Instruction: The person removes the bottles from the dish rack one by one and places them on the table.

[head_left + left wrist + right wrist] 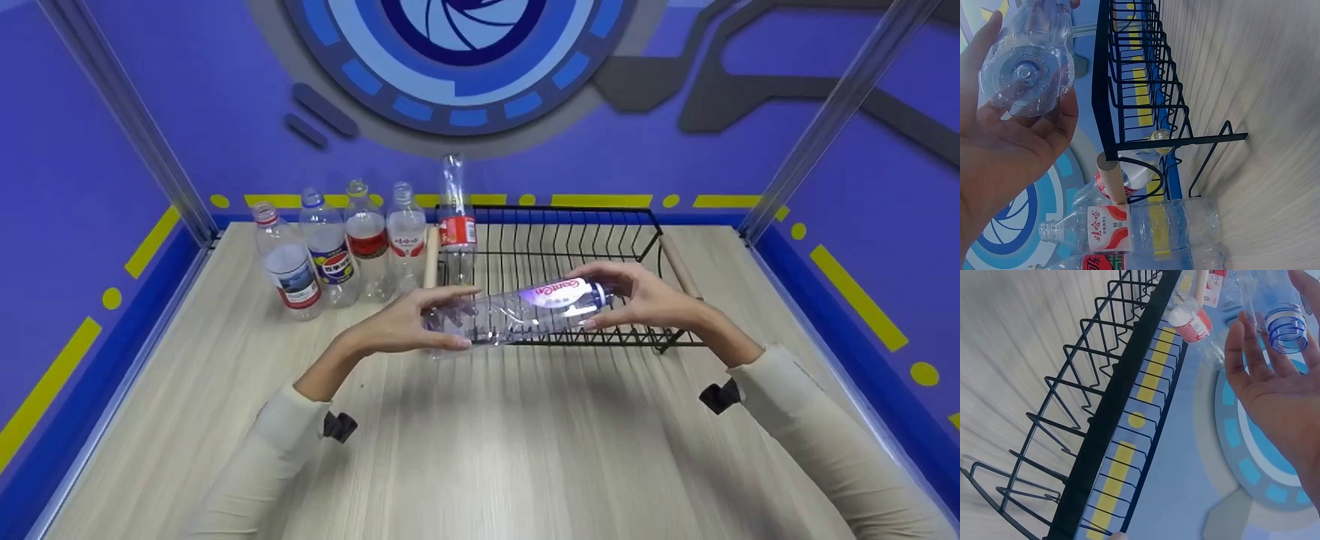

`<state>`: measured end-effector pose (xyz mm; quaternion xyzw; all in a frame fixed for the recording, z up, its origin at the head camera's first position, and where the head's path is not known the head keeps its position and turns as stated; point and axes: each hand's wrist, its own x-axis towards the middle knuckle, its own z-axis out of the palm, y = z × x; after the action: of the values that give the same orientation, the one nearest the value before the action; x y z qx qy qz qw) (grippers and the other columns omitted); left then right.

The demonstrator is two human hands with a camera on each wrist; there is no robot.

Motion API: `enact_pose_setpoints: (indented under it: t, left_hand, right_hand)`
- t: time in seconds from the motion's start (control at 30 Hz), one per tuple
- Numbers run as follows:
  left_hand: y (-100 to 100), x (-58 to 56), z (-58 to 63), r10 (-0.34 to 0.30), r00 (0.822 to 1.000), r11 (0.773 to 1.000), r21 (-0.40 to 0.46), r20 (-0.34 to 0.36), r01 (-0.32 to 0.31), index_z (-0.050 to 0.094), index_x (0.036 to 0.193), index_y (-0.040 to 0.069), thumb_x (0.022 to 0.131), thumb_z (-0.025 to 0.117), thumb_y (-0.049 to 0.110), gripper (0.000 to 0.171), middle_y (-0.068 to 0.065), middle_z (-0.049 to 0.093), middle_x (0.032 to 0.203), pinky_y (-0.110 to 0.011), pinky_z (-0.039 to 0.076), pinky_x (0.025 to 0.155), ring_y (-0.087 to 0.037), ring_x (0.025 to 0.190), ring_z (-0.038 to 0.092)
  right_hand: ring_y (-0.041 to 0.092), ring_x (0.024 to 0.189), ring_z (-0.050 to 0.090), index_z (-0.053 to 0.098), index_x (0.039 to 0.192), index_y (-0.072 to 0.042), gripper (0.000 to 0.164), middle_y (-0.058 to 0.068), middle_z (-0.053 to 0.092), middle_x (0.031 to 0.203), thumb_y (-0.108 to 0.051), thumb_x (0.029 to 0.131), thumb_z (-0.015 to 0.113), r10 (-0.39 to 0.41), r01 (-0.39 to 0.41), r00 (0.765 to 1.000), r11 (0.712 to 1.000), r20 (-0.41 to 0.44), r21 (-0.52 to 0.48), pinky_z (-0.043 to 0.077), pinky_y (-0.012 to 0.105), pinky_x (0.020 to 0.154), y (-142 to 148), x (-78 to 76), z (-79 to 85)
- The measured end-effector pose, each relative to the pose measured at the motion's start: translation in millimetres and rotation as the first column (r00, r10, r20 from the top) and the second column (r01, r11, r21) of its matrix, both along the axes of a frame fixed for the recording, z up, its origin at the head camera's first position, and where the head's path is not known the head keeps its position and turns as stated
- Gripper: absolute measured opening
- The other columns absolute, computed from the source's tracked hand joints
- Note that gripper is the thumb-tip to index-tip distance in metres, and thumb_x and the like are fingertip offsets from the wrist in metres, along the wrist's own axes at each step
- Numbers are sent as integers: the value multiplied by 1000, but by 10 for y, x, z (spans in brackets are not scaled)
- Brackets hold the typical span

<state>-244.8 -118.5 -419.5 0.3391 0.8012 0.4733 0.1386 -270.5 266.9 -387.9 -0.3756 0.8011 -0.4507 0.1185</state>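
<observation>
- The left hand has its grip curled round the base end of a clear bottle, thumb on one side and fingers on the other.
- The right hand pinches that bottle near its neck, so the grip at this end is closed on it too (the blue mouth shows plainly in the right wrist view).
- The clear bottle is held in the air on its side, slightly slanted, base to the left and mouth to the right, in front of and partly over a black wire rack; its label is white and purple with red lettering.
- The rack sits on the pale wood-grain surface, with a left wooden handle and a right wooden handle at its ends.
- Inside the rack's left end, a red-labelled bottle stands upright.
- Left of the rack stand four more, in a slanting row: a red-necked bottle, a blue-necked bottle, a yellow-necked bottle and a white-and-red-labelled bottle, the last just beside the left handle.
- Behind them rises a blue-violet wall with yellow dashes and a round emblem.
</observation>
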Motion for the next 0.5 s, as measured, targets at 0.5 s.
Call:
enact_pose_setpoints:
  t: [0.5]
  left_hand:
    - [17,13,20,24,999,999,27,-47,-22,56,147,23,85,84,28,69,-8,61,142,-47,52,103,-29,125,60]
  right_hand:
    - [10,126,60,54,144,-7,75,15,58,144,-2,77,87,-53,53,999,998,1,-31,50,25,106,63,15,7]
